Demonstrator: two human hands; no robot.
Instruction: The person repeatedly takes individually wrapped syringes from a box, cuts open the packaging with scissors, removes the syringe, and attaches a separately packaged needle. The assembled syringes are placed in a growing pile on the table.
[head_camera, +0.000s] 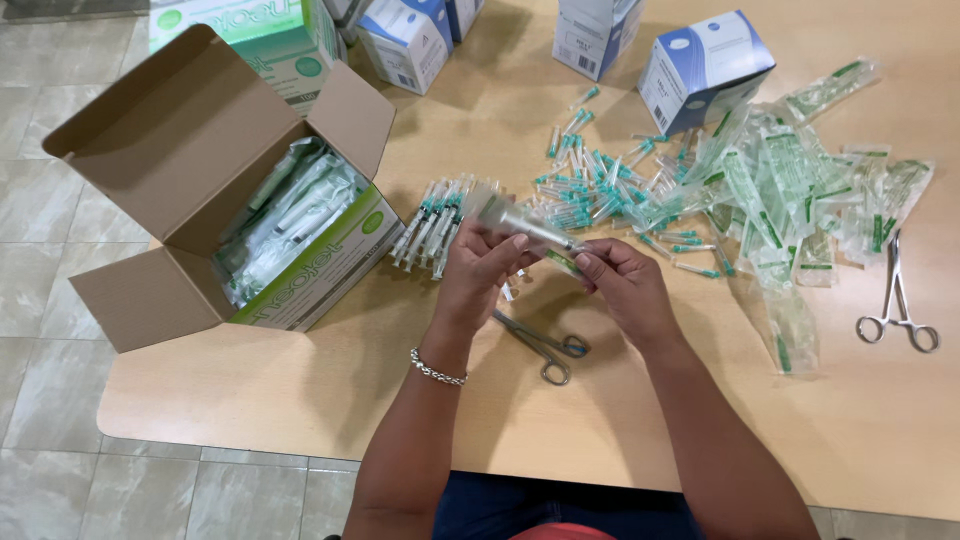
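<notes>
Both hands' grips clamped on wrapped syringe, long axis left-right, slightly tilted.

Open brown cardboard box w/ green-white side sat at table's left edge, packed w/ clear wrapped packets. Green-white carton behind it; blue-white boxes along far edge. Clear green-printed wrappers were heaped at right.

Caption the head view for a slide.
Both hands, left hand and right hand, hold a wrapped syringe above scissors.
</notes>
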